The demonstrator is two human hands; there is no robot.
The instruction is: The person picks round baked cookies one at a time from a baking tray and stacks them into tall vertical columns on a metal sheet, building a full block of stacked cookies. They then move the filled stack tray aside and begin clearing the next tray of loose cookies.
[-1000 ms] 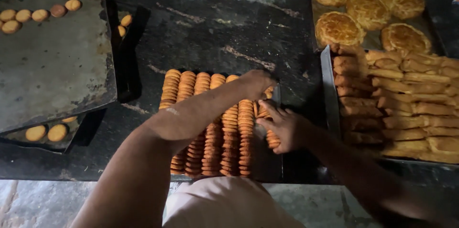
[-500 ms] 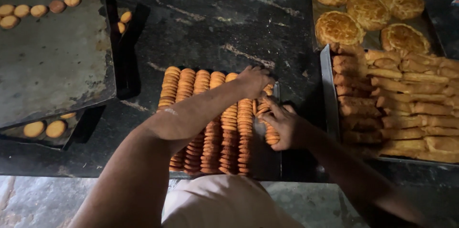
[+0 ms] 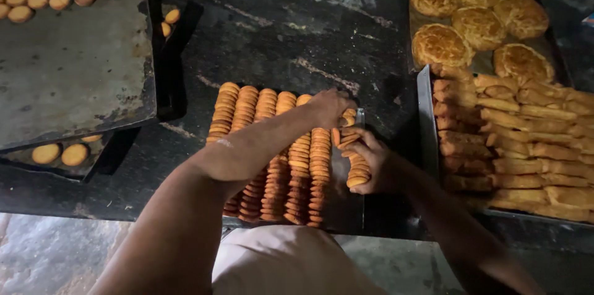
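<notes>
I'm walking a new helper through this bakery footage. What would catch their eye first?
First, the orange biscuits packed on edge in long rows on a dark tray at centre. The left hand reaches across to the far end of the last row, and the right hand presses a short stack of biscuits into that row. At right sit round golden buns and a tray of long pastry sticks; at left, a nearly bare baking sheet.

My left hand [image 3: 331,106] sits a touch nearer the far end of the short row of biscuits [image 3: 351,153] than a second ago, its fingertips now pressing on the top biscuit. My right hand [image 3: 374,165] curls tighter around the near end, so the row looks squeezed a little more upright, though the dim light makes that hard to judge.
</notes>
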